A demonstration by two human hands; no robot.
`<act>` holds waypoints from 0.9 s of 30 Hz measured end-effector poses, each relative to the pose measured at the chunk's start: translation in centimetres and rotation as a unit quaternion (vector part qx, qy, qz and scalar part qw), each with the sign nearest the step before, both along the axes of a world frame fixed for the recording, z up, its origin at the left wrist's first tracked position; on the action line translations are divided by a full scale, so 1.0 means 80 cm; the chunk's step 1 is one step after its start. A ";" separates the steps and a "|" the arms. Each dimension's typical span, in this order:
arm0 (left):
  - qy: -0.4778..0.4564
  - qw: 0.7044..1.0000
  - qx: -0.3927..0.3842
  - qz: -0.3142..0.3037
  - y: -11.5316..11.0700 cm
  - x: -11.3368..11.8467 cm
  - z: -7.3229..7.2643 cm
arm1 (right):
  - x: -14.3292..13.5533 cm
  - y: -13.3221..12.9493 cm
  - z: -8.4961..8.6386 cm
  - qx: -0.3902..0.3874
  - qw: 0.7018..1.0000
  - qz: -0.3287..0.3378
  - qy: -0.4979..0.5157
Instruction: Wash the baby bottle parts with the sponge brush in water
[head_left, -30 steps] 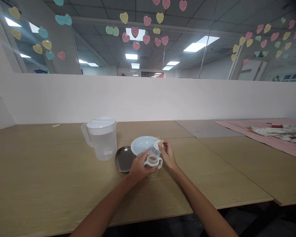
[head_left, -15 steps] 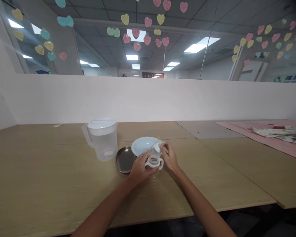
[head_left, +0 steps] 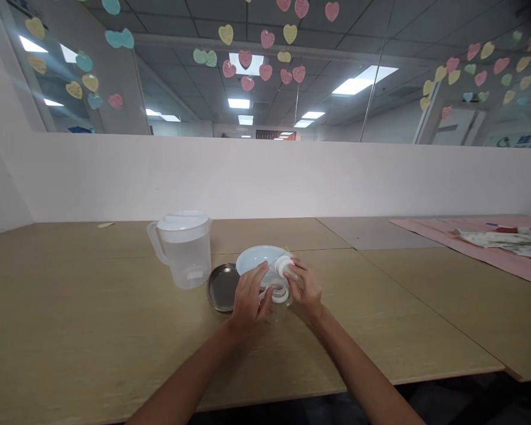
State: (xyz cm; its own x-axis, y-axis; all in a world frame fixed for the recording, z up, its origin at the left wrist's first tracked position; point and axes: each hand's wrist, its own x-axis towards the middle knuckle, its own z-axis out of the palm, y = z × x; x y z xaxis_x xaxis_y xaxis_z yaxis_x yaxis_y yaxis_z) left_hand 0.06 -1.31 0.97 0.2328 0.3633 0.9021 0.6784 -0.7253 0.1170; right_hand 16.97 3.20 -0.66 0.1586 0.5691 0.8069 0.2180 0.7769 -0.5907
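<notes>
A clear baby bottle [head_left: 278, 313] with a white two-handled collar [head_left: 279, 297] stands in front of me, its mouth uncovered. My left hand [head_left: 248, 298] is at its left side, thumb against the collar and handle, the other fingers raised behind. Between the fingers of my right hand [head_left: 307, 286] is a white bottle lid [head_left: 284, 266], turned on its side just above and behind the bottle's mouth. Behind both hands sits a pale blue bowl [head_left: 254, 256], partly covered by them. A round metal dish [head_left: 222, 288] lies left of my left hand.
A lidded clear plastic pitcher [head_left: 188, 254] holding clear liquid stands at the back left. Far right, a pink cloth [head_left: 504, 260] carries some fabric [head_left: 495, 238]. The wooden table [head_left: 128, 330] meets a white wall [head_left: 269, 177] behind; its front edge is near my forearms.
My right hand has turned the lid and shifted slightly. My left hand's fingers have lifted and straightened, with the thumb now nearer the bottle's mouth. The bottle's collar has turned a little.
</notes>
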 end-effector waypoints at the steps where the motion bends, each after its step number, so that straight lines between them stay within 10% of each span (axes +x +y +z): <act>1: 0.011 1.000 0.026 0.005 0.001 0.001 0.000 | -0.001 -0.001 -0.002 -0.003 1.000 0.005 -0.008; 10: 0.069 0.987 0.146 -0.022 0.010 -0.001 -0.003 | -0.013 -0.016 -0.019 0.029 0.997 0.058 -0.047; 27: 0.086 0.983 0.112 -0.115 0.008 -0.009 0.006 | -0.025 -0.042 -0.013 -0.014 0.997 0.057 0.058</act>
State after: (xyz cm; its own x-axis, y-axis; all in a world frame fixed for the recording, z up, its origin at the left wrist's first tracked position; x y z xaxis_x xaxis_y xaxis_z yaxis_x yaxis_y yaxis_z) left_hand -0.62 -0.70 1.41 0.4409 0.0800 0.8940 0.4900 -0.8560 -0.1651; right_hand 14.95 -0.18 -1.67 0.1826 0.6100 0.7711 0.0592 0.7760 -0.6280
